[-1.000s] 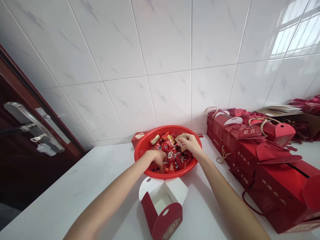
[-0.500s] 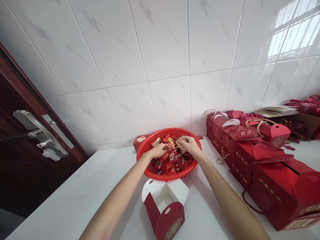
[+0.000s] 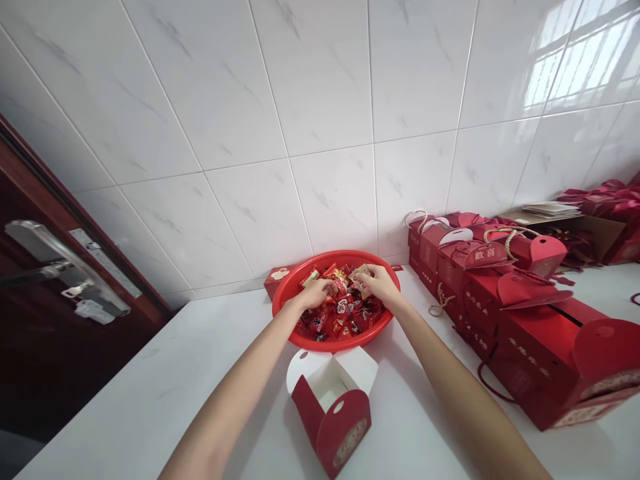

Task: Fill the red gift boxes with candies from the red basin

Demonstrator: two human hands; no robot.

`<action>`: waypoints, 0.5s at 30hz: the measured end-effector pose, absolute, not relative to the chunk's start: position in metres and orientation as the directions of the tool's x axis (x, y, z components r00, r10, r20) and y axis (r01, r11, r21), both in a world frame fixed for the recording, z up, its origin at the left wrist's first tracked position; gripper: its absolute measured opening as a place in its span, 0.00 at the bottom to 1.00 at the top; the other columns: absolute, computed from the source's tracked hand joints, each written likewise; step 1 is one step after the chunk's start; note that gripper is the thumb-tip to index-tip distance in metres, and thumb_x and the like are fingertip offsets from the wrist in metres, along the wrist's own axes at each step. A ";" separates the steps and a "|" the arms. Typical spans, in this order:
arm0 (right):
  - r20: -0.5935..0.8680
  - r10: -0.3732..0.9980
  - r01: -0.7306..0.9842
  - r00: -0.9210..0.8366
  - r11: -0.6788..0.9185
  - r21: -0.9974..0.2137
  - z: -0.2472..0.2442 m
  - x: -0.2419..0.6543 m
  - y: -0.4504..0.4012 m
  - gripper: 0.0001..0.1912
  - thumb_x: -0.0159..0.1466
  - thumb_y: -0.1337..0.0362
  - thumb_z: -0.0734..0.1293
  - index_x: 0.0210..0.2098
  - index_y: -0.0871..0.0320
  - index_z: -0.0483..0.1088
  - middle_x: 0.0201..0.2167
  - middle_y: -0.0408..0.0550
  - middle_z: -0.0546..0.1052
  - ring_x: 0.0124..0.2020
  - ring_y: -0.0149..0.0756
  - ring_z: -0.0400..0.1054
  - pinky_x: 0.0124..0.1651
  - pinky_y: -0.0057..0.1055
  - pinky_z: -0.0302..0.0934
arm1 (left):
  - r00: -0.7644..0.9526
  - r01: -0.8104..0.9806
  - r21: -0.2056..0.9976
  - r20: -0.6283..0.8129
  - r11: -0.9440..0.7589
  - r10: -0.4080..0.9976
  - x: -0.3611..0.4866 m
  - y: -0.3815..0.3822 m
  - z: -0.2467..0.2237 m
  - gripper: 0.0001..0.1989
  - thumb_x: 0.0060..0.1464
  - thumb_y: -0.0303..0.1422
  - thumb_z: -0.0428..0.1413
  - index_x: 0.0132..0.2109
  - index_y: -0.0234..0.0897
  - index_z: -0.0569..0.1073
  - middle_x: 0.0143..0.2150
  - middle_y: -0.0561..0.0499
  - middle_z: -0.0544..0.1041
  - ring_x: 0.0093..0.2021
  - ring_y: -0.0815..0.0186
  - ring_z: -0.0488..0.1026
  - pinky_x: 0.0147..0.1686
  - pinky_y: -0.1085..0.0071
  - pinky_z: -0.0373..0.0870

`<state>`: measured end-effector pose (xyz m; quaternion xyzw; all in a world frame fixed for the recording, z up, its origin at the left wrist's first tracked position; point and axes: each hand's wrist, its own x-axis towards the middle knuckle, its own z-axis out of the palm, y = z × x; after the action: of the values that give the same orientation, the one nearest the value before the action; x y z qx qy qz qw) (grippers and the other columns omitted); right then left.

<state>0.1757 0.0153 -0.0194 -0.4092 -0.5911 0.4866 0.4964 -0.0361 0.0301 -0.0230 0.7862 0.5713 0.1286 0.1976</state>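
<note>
Both my hands are inside a red plastic basket [image 3: 336,346] filled with wrapped candies [image 3: 345,313], mostly in red wrappers. My left hand [image 3: 315,293] is over the candies on the left side, fingers curled down; whether anything is between them I cannot make out. My right hand [image 3: 379,282] pinches a candy in a beige wrapper [image 3: 361,283] at the basket's right side. In front of the basket stands a dark red gift box [image 3: 333,413] with its flaps spread, its white inside showing no contents.
Finished-looking red gift boxes [image 3: 520,333] with rope handles line the right side. Behind them is a cardboard carton [image 3: 597,227] with white cards [image 3: 550,210] on top. A small red box [image 3: 274,280] sits behind the basket. A door handle [image 3: 65,260] is at left.
My left hand has shifted slightly left and up, away from the red candies near the middle. My right hand stays on the beige-wrapped candy. The view has tilted slightly.
</note>
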 end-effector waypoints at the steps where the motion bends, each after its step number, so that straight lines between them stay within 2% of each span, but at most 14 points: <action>1: 0.190 0.968 0.005 -0.167 0.194 -0.981 -0.020 0.176 0.016 0.07 0.53 0.62 0.65 0.27 0.59 0.72 0.19 0.40 0.70 0.21 0.30 0.63 0.22 0.25 0.59 | 0.312 0.852 0.449 -0.024 -0.269 0.950 -0.035 0.029 -0.022 0.18 0.52 0.20 0.45 0.40 0.38 0.77 0.41 0.49 0.82 0.40 0.63 0.78 0.39 0.73 0.72; 6: 0.204 0.966 0.003 -0.156 0.207 -0.978 -0.024 0.176 0.020 0.09 0.53 0.62 0.66 0.30 0.60 0.75 0.24 0.44 0.75 0.27 0.33 0.69 0.26 0.24 0.62 | 0.306 0.876 0.400 -0.028 -0.270 0.952 -0.030 0.027 -0.017 0.14 0.56 0.22 0.48 0.40 0.38 0.77 0.41 0.49 0.82 0.42 0.63 0.78 0.42 0.72 0.71; 12: 0.195 0.969 -0.015 -0.150 0.195 -0.981 -0.020 0.176 0.019 0.06 0.53 0.64 0.65 0.27 0.59 0.73 0.22 0.42 0.74 0.24 0.31 0.67 0.24 0.24 0.61 | 0.330 0.882 0.373 -0.049 -0.289 0.943 -0.026 0.027 -0.013 0.13 0.59 0.25 0.49 0.43 0.37 0.77 0.46 0.48 0.82 0.46 0.61 0.77 0.48 0.70 0.71; 15: 0.178 0.969 -0.017 -0.170 0.178 -0.984 -0.018 0.177 0.018 0.06 0.53 0.65 0.65 0.27 0.60 0.74 0.22 0.43 0.74 0.23 0.30 0.66 0.23 0.24 0.61 | 0.334 0.884 0.371 -0.072 -0.285 0.940 -0.026 0.027 -0.011 0.13 0.59 0.26 0.49 0.44 0.37 0.77 0.47 0.48 0.82 0.47 0.61 0.77 0.48 0.70 0.71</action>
<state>0.1768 0.0179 -0.0177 -0.4079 -0.5833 0.4947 0.4986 -0.0263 0.0267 -0.0112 0.7976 0.5716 0.0805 0.1751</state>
